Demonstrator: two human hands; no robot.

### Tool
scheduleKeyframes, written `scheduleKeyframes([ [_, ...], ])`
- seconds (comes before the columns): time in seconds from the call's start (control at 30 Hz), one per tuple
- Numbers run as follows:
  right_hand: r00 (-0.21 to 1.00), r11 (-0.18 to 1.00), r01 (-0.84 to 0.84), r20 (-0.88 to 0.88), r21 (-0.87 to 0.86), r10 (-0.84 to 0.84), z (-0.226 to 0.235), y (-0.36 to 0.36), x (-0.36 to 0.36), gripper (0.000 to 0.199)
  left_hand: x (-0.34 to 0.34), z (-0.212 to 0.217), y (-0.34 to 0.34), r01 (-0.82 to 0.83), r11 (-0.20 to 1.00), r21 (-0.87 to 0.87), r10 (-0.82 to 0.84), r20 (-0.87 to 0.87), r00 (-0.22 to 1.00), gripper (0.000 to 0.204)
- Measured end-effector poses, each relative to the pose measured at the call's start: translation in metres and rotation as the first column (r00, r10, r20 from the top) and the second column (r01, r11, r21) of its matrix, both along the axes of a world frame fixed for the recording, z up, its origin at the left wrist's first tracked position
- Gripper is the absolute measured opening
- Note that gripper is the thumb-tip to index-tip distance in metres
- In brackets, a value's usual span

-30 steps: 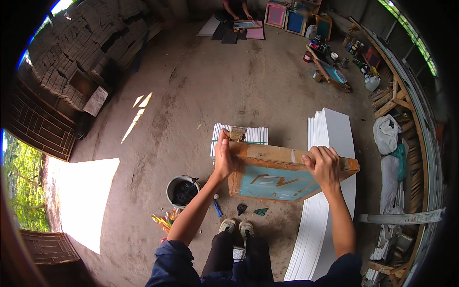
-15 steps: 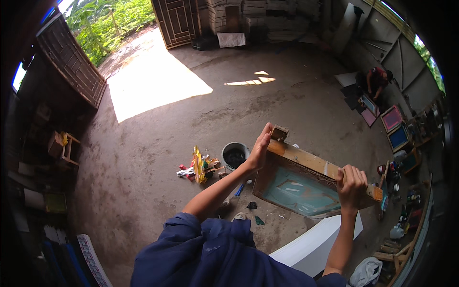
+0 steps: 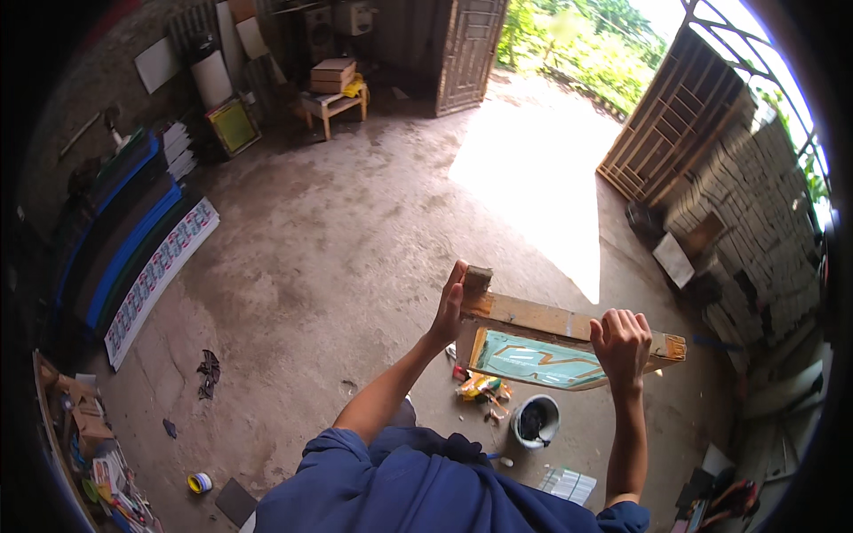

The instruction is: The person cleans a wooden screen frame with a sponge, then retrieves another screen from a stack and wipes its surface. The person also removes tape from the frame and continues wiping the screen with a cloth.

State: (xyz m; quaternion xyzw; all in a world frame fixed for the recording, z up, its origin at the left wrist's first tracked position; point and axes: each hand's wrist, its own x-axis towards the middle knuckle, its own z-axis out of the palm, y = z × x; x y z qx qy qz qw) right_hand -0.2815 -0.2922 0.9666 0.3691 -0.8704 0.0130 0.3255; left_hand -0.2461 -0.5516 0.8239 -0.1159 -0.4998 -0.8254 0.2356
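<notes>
Both hands carry a wooden screen-printing frame in front of me, off the floor. Its teal mesh shows lighter shapes in the middle. My left hand grips the left end, beside a small wooden block fixed at that corner. At the right part of the top bar, the fingers of my right hand curl over the wood. Below the frame, a grey bucket with dark contents stands on the floor. Beside it lies a heap of yellow, red and white scraps, partly hidden by the frame.
Long printed and blue-edged sheets are stacked at the left. A small wooden stool bears a box at the back. Sunlight falls through the open doors. Stacked blocks line the right side. An open yellow tin stands at lower left.
My view and body have turned left, so the doorway now lies to the right and the stacked sheets show more fully. The frame has stayed in both hands and is held more level.
</notes>
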Motion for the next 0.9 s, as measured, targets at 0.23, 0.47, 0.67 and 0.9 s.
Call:
scheduleKeyframes([
  [0.23, 0.830, 0.827, -0.557, -0.010, -0.076, 0.558, -0.002, -0.261, -0.084, 0.032, 0.058, 0.034, -0.215, -0.552, 0.809, -0.203, 0.554, -0.053, 0.831, 0.059],
  [0.47, 0.437, 0.434, -0.891, 0.007, -0.132, 0.899, 0.013, -0.470, -0.087, 0.022, 0.135, 0.048, -0.326, -0.809, 0.587, -0.029, 0.808, -0.047, 0.588, 0.054],
  [0.67, 0.417, 0.401, -0.858, 0.020, -0.320, 0.909, -0.025, -0.620, -0.103, 0.007, 0.115, 0.075, -0.383, -0.972, 0.065, -0.225, 0.997, 0.066, 0.051, 0.052],
  [0.9, -0.245, 0.291, -0.525, 0.469, -0.800, 0.848, -0.078, -0.732, -0.045, 0.032, 0.030, 0.054, -0.509, -0.920, -0.254, -0.300, 0.932, 0.179, -0.315, 0.025],
])
